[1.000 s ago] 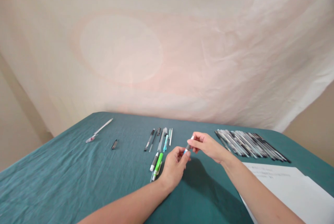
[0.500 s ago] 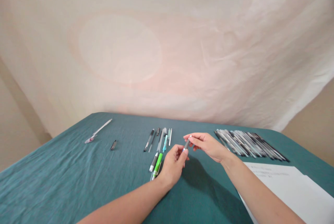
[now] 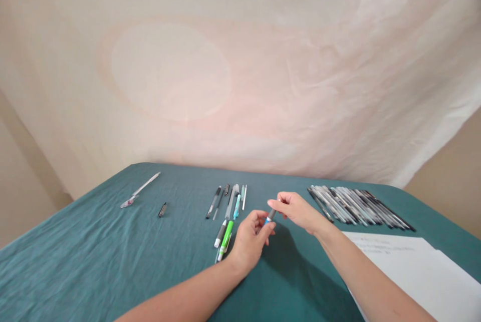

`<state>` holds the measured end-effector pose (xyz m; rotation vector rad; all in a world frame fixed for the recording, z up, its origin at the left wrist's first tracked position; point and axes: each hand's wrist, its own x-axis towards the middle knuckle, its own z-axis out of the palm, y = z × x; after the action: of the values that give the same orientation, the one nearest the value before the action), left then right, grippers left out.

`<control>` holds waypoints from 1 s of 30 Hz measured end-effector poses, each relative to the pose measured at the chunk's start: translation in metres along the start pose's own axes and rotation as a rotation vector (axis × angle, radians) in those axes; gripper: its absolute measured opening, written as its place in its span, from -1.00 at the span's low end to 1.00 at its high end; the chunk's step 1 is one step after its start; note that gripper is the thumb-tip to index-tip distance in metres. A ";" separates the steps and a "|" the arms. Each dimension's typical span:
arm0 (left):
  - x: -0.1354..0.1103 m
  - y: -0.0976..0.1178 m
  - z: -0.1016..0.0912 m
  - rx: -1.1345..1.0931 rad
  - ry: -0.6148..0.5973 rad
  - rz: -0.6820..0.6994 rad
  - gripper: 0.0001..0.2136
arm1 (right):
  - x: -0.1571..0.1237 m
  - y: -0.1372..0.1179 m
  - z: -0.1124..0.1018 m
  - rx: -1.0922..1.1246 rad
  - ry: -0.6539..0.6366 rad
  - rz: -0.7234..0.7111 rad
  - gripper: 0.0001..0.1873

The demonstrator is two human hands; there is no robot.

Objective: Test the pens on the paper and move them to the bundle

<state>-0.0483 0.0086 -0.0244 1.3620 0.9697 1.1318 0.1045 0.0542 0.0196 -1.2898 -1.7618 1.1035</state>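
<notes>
Between my two hands is a small pen (image 3: pixel 273 213) with a grey grip and a blue part, held at a tilt above the cloth. My left hand (image 3: pixel 252 237) pinches its lower, blue end. The fingertips of my right hand (image 3: pixel 295 210) close on its upper grey end. Just left of my left hand lie a green pen (image 3: pixel 226 238) and a grey-and-white pen piece (image 3: pixel 221 234). Behind them several pens and parts form a loose group, among them a light blue pen (image 3: pixel 237 207) and a black-capped clear pen (image 3: pixel 213 203).
A dark green cloth (image 3: pixel 93 262) covers the table. On the right lies a row of several pens (image 3: pixel 361 206), with white paper sheets (image 3: pixel 409 267) nearer me. Far left are a clear pen (image 3: pixel 145 184) and a small dark cap (image 3: pixel 162 210). A pale sheet (image 3: pixel 240 71) hangs behind.
My right fingers have shifted and now pinch the pen's upper grey end. More of the blue part shows by my left fingers. The view has moved slightly.
</notes>
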 end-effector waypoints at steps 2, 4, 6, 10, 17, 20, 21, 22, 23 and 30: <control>0.001 0.000 -0.001 0.011 0.003 0.012 -0.80 | -0.001 -0.002 -0.003 0.020 -0.039 0.003 -0.63; 0.002 0.000 -0.001 0.000 0.010 0.014 -0.80 | -0.002 -0.004 -0.006 0.108 -0.121 0.013 -0.66; 0.003 0.000 -0.001 -0.018 0.018 0.008 -0.80 | -0.003 -0.005 -0.008 0.226 -0.194 0.015 -0.61; 0.003 0.000 -0.001 -0.032 0.027 0.004 -0.79 | -0.001 -0.001 -0.008 0.324 -0.225 -0.003 -0.62; 0.003 -0.004 -0.001 -0.030 -0.012 -0.005 -0.79 | 0.002 0.005 0.001 0.263 -0.088 0.036 -0.66; 0.003 -0.003 -0.001 -0.066 -0.003 -0.025 -0.78 | 0.000 0.002 -0.001 0.315 -0.152 0.072 -0.67; 0.003 -0.002 -0.001 -0.074 0.000 -0.029 -0.77 | 0.000 0.000 -0.002 0.344 -0.198 0.075 -0.66; 0.003 -0.001 -0.001 -0.079 0.003 -0.030 -0.77 | -0.001 -0.001 -0.004 0.368 -0.239 0.074 -0.65; 0.003 0.000 -0.001 -0.084 0.005 -0.030 -0.77 | -0.001 -0.001 -0.005 0.385 -0.265 0.070 -0.63; 0.002 -0.004 -0.001 -0.096 0.002 -0.022 -0.76 | 0.001 0.006 -0.004 0.306 -0.167 0.075 -0.66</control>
<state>-0.0486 0.0115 -0.0282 1.2705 0.9183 1.1486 0.1102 0.0573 0.0161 -1.1090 -1.5934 1.4960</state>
